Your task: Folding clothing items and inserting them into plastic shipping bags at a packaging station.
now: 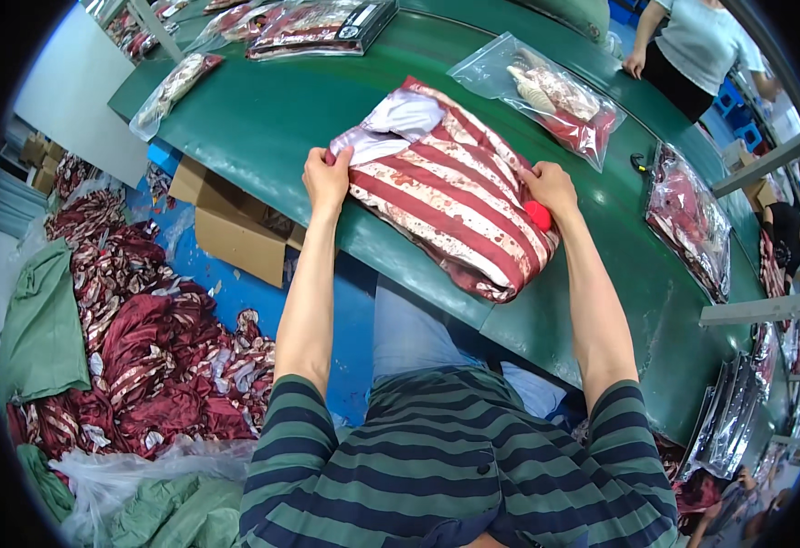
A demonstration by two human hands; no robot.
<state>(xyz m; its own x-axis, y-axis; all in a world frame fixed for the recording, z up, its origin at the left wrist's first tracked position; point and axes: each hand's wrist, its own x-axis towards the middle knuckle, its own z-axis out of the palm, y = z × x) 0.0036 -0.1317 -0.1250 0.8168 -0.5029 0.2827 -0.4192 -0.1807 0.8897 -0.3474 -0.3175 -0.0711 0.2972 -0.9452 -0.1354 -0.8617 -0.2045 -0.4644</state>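
At twelve o'clock on the green table (263, 114), we pinched the folded striped garment (441, 201), left hand (328, 180) at its nine-o'clock corner, right hand (552, 190) at its two-o'clock edge, perhaps over a half-hidden red object (537, 216), and we judged even, gentle tension best for smooth layers.

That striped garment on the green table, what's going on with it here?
The person's left hand and right hand hold the folded striped garment by its left corner and right edge, over the green table. It is not bagged. Beyond it lies a filled clear bag. On the blue floor to the left sits a heap of dark red fabric.
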